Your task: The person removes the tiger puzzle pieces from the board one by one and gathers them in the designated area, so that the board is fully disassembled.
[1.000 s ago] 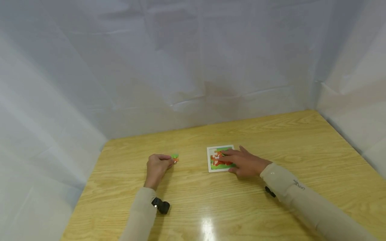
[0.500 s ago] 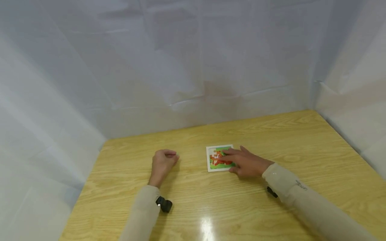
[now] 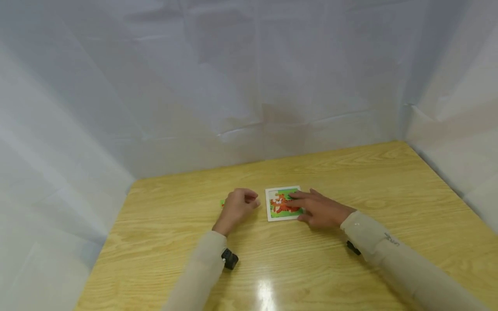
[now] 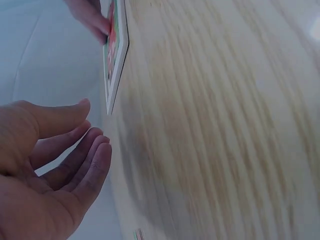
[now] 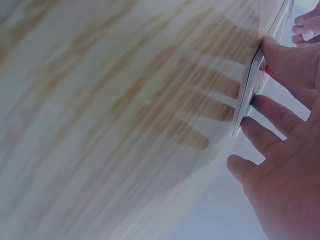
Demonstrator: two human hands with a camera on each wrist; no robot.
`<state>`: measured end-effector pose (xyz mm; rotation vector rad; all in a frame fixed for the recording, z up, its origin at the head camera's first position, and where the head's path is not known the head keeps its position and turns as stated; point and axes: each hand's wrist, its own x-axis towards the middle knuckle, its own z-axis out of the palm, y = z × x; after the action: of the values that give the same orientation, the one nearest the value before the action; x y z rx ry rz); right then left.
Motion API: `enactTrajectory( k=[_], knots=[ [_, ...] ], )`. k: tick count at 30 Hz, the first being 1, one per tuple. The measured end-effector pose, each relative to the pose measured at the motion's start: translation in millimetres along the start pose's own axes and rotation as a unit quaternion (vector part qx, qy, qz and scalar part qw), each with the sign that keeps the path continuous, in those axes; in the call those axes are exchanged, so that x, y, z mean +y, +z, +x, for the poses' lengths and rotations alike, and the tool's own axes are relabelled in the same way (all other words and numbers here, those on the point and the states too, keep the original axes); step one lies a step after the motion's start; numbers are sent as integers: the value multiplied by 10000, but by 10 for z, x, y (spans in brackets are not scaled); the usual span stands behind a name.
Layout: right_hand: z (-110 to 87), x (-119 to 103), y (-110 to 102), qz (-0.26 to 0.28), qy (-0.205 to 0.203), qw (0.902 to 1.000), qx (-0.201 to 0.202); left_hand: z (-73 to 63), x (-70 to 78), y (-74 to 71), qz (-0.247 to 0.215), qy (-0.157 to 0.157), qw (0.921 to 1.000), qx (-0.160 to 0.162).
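A square tiger jigsaw puzzle (image 3: 278, 207) in a white frame lies flat on the wooden table. Its upper left corner shows a pale, bare patch. My right hand (image 3: 320, 209) rests on the right part of the puzzle with fingers spread; the right wrist view has its thumb and fingertips (image 5: 257, 127) touching the frame's edge. Just left of the puzzle, apart from it, is my left hand (image 3: 238, 207). Its fingers are loosely bent, thumb apart from them, and nothing shows between them in the left wrist view. A green and red puzzle piece (image 3: 222, 203) lies partly hidden behind this hand.
The wooden table (image 3: 311, 268) has its far edge against a hanging white sheet (image 3: 202, 86). More white sheeting (image 3: 459, 129) hangs at the right and left sides. Small black cameras (image 3: 230, 259) sit at both wrists.
My left hand has moved right, from beside the loose piece towards the puzzle, and its fingers have come off the piece, which lies about where it was. The right hand stays on the puzzle.
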<state>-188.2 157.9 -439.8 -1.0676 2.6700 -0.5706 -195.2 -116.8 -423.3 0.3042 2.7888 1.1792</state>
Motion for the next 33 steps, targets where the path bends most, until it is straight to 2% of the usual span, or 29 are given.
enactTrajectory(
  k=[3, 9, 20, 33],
  knots=[
    [2, 11, 14, 18, -16, 10000, -3, 45, 15, 67, 97, 387, 9989, -230],
    [5, 30, 28, 15, -41, 10000, -1, 125, 60, 164, 201, 730, 9951, -636],
    [0, 21, 27, -26, -153, 9999, 75, 173, 126, 239, 467, 573, 9946, -723],
    [-3, 46, 51, -57, -144, 9998, 89, 195, 118, 261, 440, 491, 9947, -793]
  ],
)
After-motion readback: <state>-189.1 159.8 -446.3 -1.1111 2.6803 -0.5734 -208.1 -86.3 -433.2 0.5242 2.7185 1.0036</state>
